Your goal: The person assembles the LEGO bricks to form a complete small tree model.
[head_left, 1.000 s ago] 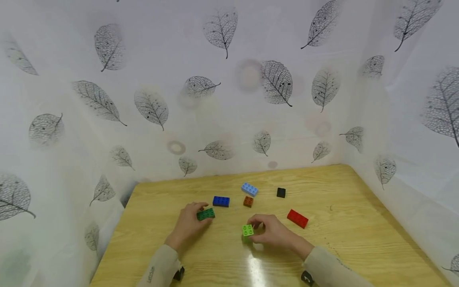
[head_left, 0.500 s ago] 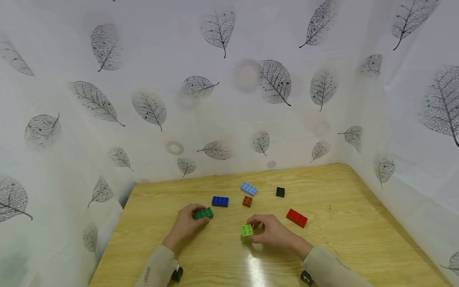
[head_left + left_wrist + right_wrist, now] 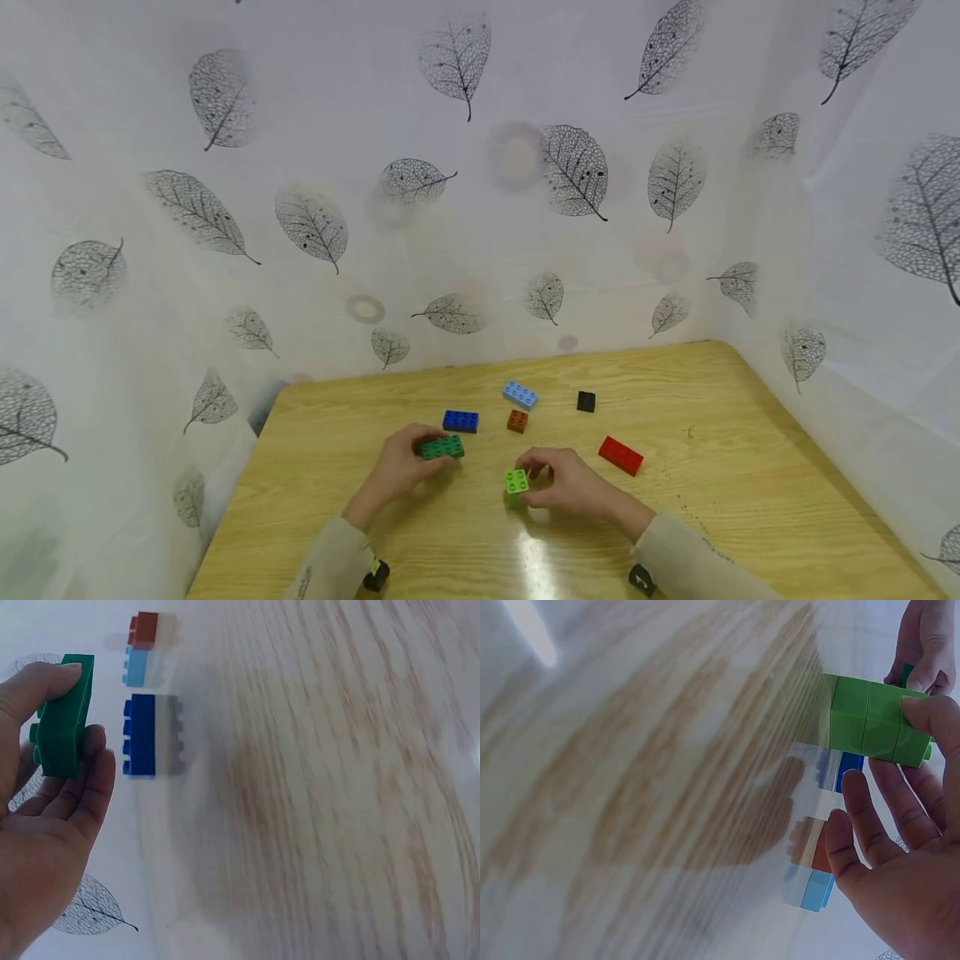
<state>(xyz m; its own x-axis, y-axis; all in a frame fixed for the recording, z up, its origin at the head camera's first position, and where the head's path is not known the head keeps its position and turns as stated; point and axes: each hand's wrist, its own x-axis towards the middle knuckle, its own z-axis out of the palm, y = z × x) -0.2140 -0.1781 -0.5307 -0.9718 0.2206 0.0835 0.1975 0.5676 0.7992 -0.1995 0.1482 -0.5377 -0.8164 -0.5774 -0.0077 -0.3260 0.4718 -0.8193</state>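
Note:
My left hand (image 3: 399, 468) grips a dark green toy brick (image 3: 442, 448) with two rows of studs. In the left wrist view the thumb presses on one side of that brick (image 3: 66, 724), and it hangs above the table surface. Between thumb and fingertips, my right hand (image 3: 572, 485) pinches a lime green stack (image 3: 517, 483) of small square bricks. The right wrist view shows the stack (image 3: 874, 720) as three bricks high, its base right at the tabletop. A bare stretch of table separates the two hands.
Beyond the hands lie a dark blue brick (image 3: 461, 422), a brown brick (image 3: 517, 421), a light blue brick (image 3: 520, 395) and a black brick (image 3: 587, 402). A red brick (image 3: 621, 456) lies right of the right hand. Leaf-printed sheeting (image 3: 480, 250) encloses the wooden table (image 3: 720, 433).
The left hand with the dark green brick shifts slightly left, then moves right toward the middle. The right hand and lime green stack stay in place.

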